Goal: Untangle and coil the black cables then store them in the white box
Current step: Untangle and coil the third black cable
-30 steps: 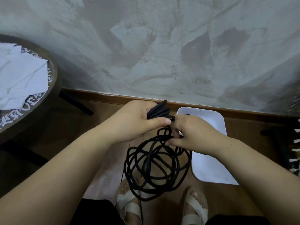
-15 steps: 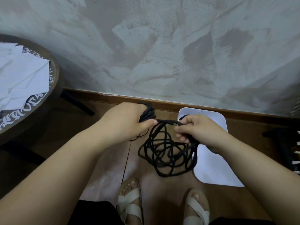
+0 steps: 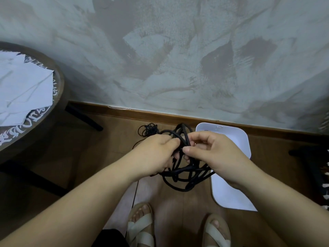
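Your white rounded plastic box (image 3: 238,139) sits on the wooden floor against the skirting board, at the right of your feet. Its far end shows a dark bit just inside the rim, too small to tell what it is; the rest of the visible interior is plain white, and your right forearm covers part of it.

You hold the thick black cable tangle (image 3: 185,173) in the air between your hands, above the floor and just left of the box. Your left hand (image 3: 156,154) has its grip closed on the loops from the left, thumb pressed over a strand. Your right hand (image 3: 213,154) pinches the upper strands with a narrow grip, thumb and forefinger close together. Loose loops hang below both hands and overlap the box's left edge in the view.

A second, thinner black cable bundle (image 3: 148,130) lies on the floor near the skirting board, beyond your left hand, with a strand trailing toward your feet.

At the far left stands a round dark wooden bench (image 3: 57,111) with white sheets of paper (image 3: 23,90) on it. Your feet, in cream strapped sandals (image 3: 140,230), are at the bottom of the view.
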Demonstrator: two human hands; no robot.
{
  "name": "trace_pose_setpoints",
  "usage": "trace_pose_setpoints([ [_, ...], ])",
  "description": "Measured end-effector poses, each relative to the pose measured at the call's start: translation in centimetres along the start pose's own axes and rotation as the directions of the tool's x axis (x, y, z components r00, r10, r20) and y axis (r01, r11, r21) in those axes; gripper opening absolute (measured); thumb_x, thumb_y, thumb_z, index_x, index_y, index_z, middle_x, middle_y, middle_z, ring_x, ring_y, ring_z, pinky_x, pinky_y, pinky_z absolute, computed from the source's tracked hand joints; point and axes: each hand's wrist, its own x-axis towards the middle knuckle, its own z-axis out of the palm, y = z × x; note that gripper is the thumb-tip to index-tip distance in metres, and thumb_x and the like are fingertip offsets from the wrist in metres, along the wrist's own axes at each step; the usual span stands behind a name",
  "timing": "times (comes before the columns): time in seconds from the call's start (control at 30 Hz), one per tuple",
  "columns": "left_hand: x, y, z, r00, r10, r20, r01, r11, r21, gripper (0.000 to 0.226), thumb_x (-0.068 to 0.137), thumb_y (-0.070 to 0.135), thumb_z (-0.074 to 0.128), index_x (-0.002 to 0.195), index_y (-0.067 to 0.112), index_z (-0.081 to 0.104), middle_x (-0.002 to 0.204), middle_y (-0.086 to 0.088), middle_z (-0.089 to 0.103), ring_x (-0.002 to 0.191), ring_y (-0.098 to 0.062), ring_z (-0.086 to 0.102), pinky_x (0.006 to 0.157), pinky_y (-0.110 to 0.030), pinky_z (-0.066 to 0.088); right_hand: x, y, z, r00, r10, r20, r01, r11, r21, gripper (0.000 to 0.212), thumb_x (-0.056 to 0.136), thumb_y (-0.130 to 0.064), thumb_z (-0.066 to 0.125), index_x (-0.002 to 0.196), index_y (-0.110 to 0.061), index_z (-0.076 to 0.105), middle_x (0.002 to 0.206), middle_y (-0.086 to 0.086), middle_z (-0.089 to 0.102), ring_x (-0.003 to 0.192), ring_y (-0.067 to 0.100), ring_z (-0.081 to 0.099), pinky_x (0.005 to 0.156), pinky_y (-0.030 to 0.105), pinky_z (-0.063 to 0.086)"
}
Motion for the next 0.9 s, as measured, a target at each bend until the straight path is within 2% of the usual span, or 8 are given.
trace_pose_setpoints([
  [0.13,-0.4,0.5,0.2,0.998,0.000,0.061,0.008,0.993,-0.120,0.049,0.099,0.040,0.026,0.070,0.011,0.052,0.038,0.005,0.040,0.032,-0.006,0.030,0.039,-0.018,0.024,-0.5,-0.4,-0.2,0.995,-0.070,0.072,0.077,0.992,-0.098,0.035,0.086,0.007,0.057,0.092,-0.026,0.068,0.094,0.009,0.067,0.084,0.011,0.069,0.085,0.022,0.052],
  [0.23,-0.4,0.2,0.5,0.995,0.070,0.072,-0.069,0.997,-0.019,0.062,0.081,0.067,0.033,0.068,0.010,0.052,0.044,0.002,0.038,0.035,-0.008,0.031,0.041,-0.019,0.026,-0.5,-0.4,-0.1,0.976,-0.184,0.121,0.213,0.924,-0.318,0.036,0.085,0.011,0.051,0.092,-0.021,0.068,0.092,-0.004,0.061,0.082,0.002,0.060,0.078,0.013,0.047],
  [0.33,-0.3,0.2,0.5,0.989,0.112,0.094,-0.111,0.994,-0.011,0.044,0.085,0.056,0.044,0.058,0.023,0.054,0.038,0.010,0.038,0.034,-0.005,0.030,0.039,-0.016,0.026,-0.2,0.2,-0.1,0.956,-0.265,0.123,0.292,0.870,-0.398,0.031,0.083,0.009,0.054,0.089,-0.018,0.067,0.092,-0.011,0.057,0.075,0.001,0.058,0.069,0.012,0.045],
  [0.43,-0.2,0.2,0.1,0.980,0.136,0.145,-0.129,0.990,-0.061,0.032,0.079,0.055,0.053,0.057,0.032,0.059,0.046,0.005,0.033,0.037,-0.008,0.028,0.041,-0.019,0.021,0.3,0.6,-0.3,0.917,-0.385,0.102,0.369,0.728,-0.577,0.024,0.077,-0.021,0.057,0.096,-0.023,0.071,0.096,-0.018,0.054,0.088,0.003,0.054,0.071,0.014,0.043],
  [0.53,-0.1,0.0,-0.2,0.977,0.149,0.152,-0.164,0.982,0.090,0.032,0.092,0.034,0.055,0.065,0.017,0.053,0.044,0.008,0.036,0.035,-0.004,0.031,0.041,-0.018,0.025,0.6,0.6,-0.7,0.860,-0.484,0.163,0.435,0.527,-0.731,0.036,0.071,-0.038,0.055,0.102,-0.025,0.069,0.100,-0.017,0.060,0.090,0.014,0.056,0.077,0.023,0.045],
  [0.67,-0.1,0.0,-0.2,0.989,0.095,0.114,-0.109,0.986,0.127,0.031,0.095,0.023,0.046,0.066,0.016,0.052,0.051,0.007,0.049,0.041,-0.002,0.042,0.048,-0.020,0.034,0.8,0.2,-1.1,0.897,-0.376,0.235,0.423,0.569,-0.705,0.049,0.069,-0.060,0.056,0.105,-0.028,0.066,0.098,-0.025,0.057,0.095,0.005,0.051,0.082,0.020,0.042],
  [0.77,-0.3,0.1,-0.2,0.987,0.132,0.094,-0.145,0.980,0.140,0.033,0.095,0.029,0.045,0.064,0.017,0.049,0.054,0.007,0.048,0.049,-0.007,0.044,0.055,-0.025,0.036,0.9,0.1,-1.4,0.917,-0.275,0.289,0.396,0.545,-0.739,0.045,0.074,-0.061,0.064,0.107,-0.031,0.059,0.097,-0.024,0.054,0.094,0.000,0.044,0.083,0.019,0.038],
  [0.9,-0.1,0.1,-0.3,0.974,0.225,-0.026,-0.212,0.947,0.239,0.042,0.095,0.032,0.043,0.071,-0.002,0.053,0.064,-0.006,0.051,0.061,-0.013,0.048,0.067,-0.036,0.041,0.9,0.1,-0.8,0.899,-0.240,0.366,0.437,0.434,-0.788,0.035,0.076,-0.073,0.041,0.076,-0.039,0.035,0.074,-0.025,0.035,0.082,-0.007,0.035,0.075,0.013,0.034],
])
